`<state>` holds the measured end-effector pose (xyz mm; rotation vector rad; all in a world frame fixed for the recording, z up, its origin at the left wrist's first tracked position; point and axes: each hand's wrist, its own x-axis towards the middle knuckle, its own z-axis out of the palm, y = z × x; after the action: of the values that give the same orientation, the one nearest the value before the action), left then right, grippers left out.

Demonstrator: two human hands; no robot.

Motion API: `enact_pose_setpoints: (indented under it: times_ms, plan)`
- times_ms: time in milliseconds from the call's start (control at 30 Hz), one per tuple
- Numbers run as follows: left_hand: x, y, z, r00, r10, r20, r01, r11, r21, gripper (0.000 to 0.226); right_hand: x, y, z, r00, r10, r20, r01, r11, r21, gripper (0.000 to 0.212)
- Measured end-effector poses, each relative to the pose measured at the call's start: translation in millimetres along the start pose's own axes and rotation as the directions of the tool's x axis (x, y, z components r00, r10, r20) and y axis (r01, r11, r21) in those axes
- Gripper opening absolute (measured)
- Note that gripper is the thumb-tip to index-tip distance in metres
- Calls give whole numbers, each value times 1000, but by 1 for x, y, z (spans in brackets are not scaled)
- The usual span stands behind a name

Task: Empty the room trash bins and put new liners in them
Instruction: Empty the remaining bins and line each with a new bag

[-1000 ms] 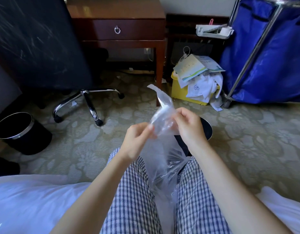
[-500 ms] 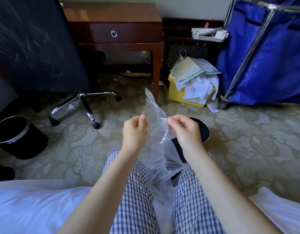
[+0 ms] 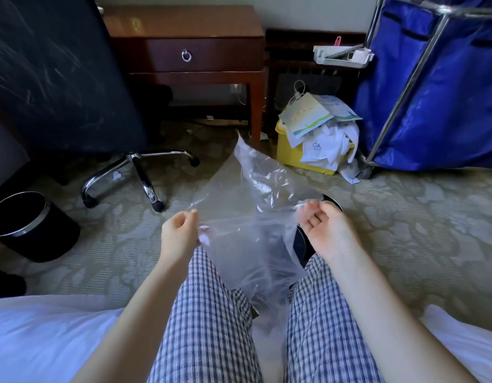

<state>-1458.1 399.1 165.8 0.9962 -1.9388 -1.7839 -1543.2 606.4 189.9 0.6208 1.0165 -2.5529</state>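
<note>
A person sits on the edge of a white bed [image 3: 45, 341]. Both legs, in checked shorts [image 3: 211, 313], point at the floor.

The left hand [image 3: 180, 236] is out in front of the left knee. Its arm is stretched forward and its fingers are curled in tight. The thumb and fingers pinch the left edge of the clear liner [image 3: 253, 217].

The right hand [image 3: 326, 230] is out in front of the right knee. Its palm faces up and its fingers bend toward the thumb. The fingertips [image 3: 308, 208] grip the right edge of the liner, though that spot is a bit blurry.

The two hands are apart, so the liner is pulled wide between them. One corner of it sticks up at the far side, and the rest hangs down between the knees.

A black bin [image 3: 335, 203] stands on the carpet [image 3: 419, 230] just past the knees. It is behind the liner and beside the right hand, so only part of its rim and dark inside shows.

A second black bin [image 3: 32, 230] with a shiny rim stands on the floor far to the left, well apart from the hands.

Farther away are the silver legs of a chair [image 3: 139, 167], a brown desk [image 3: 198, 51] with one drawer, and a yellow box [image 3: 294, 153] piled with papers and white cloth. A blue cart bag [image 3: 446, 92] stands at the far right.
</note>
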Motion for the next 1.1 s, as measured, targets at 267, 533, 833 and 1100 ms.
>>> enact_pose_setpoints:
  times_ms: [267,533,833,1100]
  plan:
    - [4,32,15,873,-202,444,283,951,-123,14,-12,5,8,986,-27,164,111,846,-522,15]
    - [11,17,29,964,-62,260,61,998,9,45,13,-3,-23,927,-104,359,314,-307,-899,24]
    - [24,-5,10,947,-214,-238,136,942,-306,33,66,-29,-64,918,-397,11,49,85,-995,31]
    - [28,-5,2,963,-163,-214,88,942,-323,31,46,-46,-62,907,-418,51,-40,-205,-978,40]
